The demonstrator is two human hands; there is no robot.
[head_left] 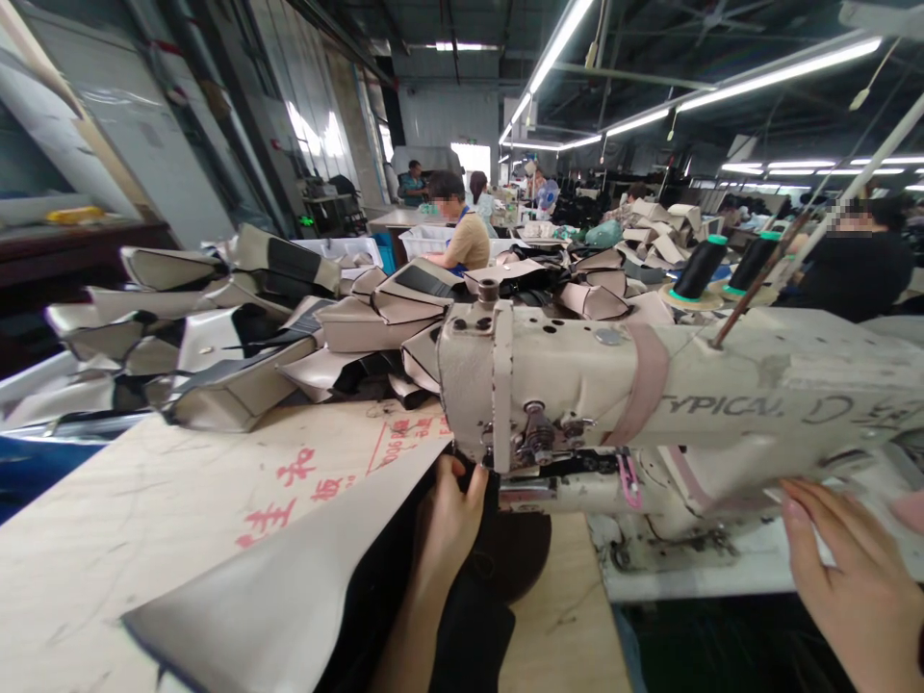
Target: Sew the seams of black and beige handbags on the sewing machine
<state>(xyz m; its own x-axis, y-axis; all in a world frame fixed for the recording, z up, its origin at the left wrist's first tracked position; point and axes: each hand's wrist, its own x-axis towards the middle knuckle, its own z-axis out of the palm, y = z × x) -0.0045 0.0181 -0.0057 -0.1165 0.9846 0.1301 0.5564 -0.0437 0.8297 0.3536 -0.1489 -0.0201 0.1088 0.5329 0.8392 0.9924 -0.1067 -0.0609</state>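
Sewing table (pixel 559 616), left grip (pixel 449 520) holding black panel edge (pixel 382 587), right grip (pixel 848 587) open beside machine (pixel 577 375)

The sewing machine head (pixel 570 385) is cream, scuffed grey, with a pink band and black handwritten lettering. The panel (pixel 238 616) beneath it is cream backed with black. The thread cones (pixel 699 268) are black with green caps. The pale board (pixel 144 520) bears red characters.

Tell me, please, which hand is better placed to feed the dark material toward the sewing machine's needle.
Probably the left: the left hand grips the dark sheet material right beside the needle area of the beige sewing machine head, whereas the right hand lies open, farther along the machine.
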